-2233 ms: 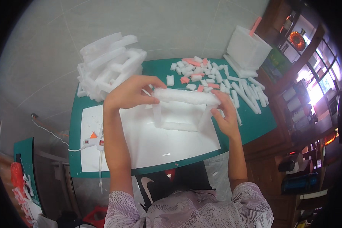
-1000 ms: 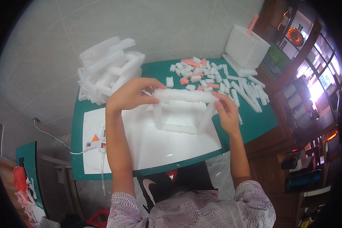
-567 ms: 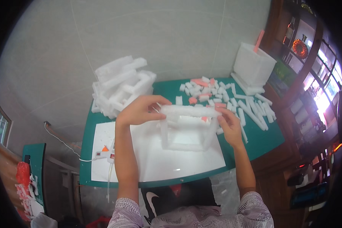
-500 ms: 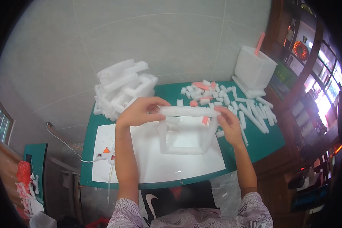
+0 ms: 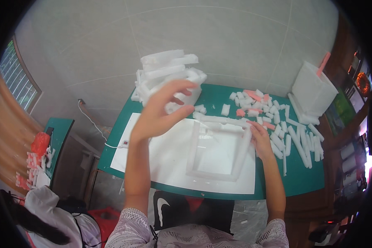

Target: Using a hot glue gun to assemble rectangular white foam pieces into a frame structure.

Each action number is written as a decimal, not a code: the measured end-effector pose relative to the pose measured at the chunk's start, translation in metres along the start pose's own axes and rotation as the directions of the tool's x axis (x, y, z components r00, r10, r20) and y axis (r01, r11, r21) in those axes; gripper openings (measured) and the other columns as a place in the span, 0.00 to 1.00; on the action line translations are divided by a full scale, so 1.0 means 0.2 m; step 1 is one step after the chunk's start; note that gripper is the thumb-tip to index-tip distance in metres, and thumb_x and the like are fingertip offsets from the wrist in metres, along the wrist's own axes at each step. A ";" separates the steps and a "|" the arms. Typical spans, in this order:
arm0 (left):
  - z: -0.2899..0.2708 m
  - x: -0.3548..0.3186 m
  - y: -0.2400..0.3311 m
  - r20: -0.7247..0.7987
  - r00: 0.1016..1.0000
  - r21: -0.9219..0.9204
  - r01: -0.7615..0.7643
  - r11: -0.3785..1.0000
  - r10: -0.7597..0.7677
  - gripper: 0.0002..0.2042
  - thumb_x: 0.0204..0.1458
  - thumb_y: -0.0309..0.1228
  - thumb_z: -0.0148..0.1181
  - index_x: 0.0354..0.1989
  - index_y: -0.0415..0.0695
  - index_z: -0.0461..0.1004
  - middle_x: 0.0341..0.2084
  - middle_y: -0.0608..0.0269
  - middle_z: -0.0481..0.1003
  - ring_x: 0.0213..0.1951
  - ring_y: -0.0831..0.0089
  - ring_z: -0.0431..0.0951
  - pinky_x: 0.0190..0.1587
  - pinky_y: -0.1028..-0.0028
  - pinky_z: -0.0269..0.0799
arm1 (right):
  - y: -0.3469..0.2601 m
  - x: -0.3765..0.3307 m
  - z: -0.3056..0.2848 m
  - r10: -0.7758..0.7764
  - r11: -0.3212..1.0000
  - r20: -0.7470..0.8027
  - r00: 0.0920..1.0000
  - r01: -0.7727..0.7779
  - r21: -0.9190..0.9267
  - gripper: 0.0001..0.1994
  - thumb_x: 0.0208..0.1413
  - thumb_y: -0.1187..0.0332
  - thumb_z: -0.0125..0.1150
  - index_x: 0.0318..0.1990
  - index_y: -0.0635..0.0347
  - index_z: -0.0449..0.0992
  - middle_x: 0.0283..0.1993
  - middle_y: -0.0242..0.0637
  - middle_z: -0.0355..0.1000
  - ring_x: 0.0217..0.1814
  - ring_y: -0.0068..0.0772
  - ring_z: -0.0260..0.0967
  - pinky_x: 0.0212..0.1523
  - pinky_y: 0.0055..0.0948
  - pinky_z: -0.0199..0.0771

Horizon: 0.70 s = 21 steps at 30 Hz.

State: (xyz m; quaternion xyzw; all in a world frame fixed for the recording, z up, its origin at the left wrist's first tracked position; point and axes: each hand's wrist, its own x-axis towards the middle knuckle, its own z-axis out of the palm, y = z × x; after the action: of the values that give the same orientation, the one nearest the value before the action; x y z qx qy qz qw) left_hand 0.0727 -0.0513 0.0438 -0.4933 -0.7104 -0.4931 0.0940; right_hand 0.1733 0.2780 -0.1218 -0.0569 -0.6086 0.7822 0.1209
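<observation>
A square frame of white foam strips (image 5: pixel 240 159) stands tilted over the white board (image 5: pixel 165 157), its middle open. My right hand (image 5: pixel 260 141) pinches its upper right corner between thumb and fingers. My left hand (image 5: pixel 163 111) is raised with nothing in it, thumb and fingers apart, left of the frame's upper left corner and in front of a pile of white foam frames (image 5: pixel 163 60). It hides part of that pile. Whether the frame's lower edge touches the board I cannot tell.
Short foam bits (image 5: pixel 252 101) and long foam strips (image 5: pixel 299 146) lie on the right of the green table (image 5: pixel 293 186). A white foam box (image 5: pixel 314 89) stands at the back right. A white cord (image 5: pixel 99 132) runs in from the left; a person (image 5: pixel 62 206) is at the lower left.
My left hand has let go of the frame's upper left corner and lifted away up and left. The right hand keeps its hold. The view has swung left.
</observation>
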 end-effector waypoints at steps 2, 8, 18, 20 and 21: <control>-0.06 -0.01 0.22 -0.218 0.956 -0.091 -0.218 0.972 0.194 0.27 0.42 0.21 0.65 0.55 0.42 0.69 0.53 0.55 0.70 0.47 0.67 0.74 0.42 0.71 0.72 | 0.04 0.01 -0.03 0.022 0.999 0.005 1.000 -0.022 0.030 0.15 0.64 0.67 0.50 0.55 0.61 0.70 0.50 0.37 0.72 0.51 0.26 0.71 0.52 0.29 0.73; -0.10 0.13 0.44 -0.344 0.730 0.128 -0.587 0.799 0.591 0.29 0.53 0.35 0.55 0.64 0.39 0.57 0.58 0.44 0.62 0.49 0.54 0.71 0.41 0.62 0.71 | 0.08 0.01 -0.08 0.089 0.996 0.019 0.996 -0.089 -0.007 0.16 0.65 0.66 0.49 0.56 0.64 0.68 0.50 0.38 0.72 0.52 0.28 0.71 0.51 0.29 0.73; -0.23 -0.10 0.50 -0.317 0.741 0.104 -0.594 0.798 0.592 0.28 0.54 0.36 0.54 0.63 0.40 0.58 0.57 0.45 0.62 0.48 0.54 0.71 0.42 0.62 0.70 | 0.07 -0.05 -0.05 0.057 0.996 0.030 0.998 -0.054 -0.077 0.15 0.65 0.66 0.50 0.54 0.63 0.70 0.48 0.39 0.72 0.52 0.29 0.71 0.52 0.32 0.73; -0.29 -0.13 0.47 -0.321 0.740 0.111 -0.590 0.800 0.591 0.28 0.54 0.36 0.54 0.63 0.40 0.58 0.56 0.45 0.62 0.48 0.55 0.70 0.42 0.62 0.70 | 0.07 -0.06 -0.05 0.062 0.994 0.031 0.998 -0.059 -0.087 0.15 0.65 0.66 0.49 0.54 0.62 0.70 0.48 0.38 0.72 0.52 0.29 0.71 0.52 0.31 0.73; -0.29 -0.12 0.47 -0.321 0.741 0.122 -0.585 0.802 0.590 0.28 0.54 0.36 0.54 0.63 0.40 0.58 0.56 0.45 0.62 0.48 0.55 0.70 0.42 0.62 0.70 | 0.08 -0.06 -0.05 0.055 0.996 0.028 0.998 -0.053 -0.076 0.15 0.64 0.65 0.51 0.54 0.61 0.71 0.47 0.36 0.73 0.50 0.26 0.71 0.50 0.27 0.72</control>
State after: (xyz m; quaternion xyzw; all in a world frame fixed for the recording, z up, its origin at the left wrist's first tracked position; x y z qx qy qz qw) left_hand 0.1394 -0.1097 0.1154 -0.5972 -0.4945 -0.5117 0.3702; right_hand 0.1843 0.2801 -0.1403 -0.0661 -0.6378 0.7623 0.0885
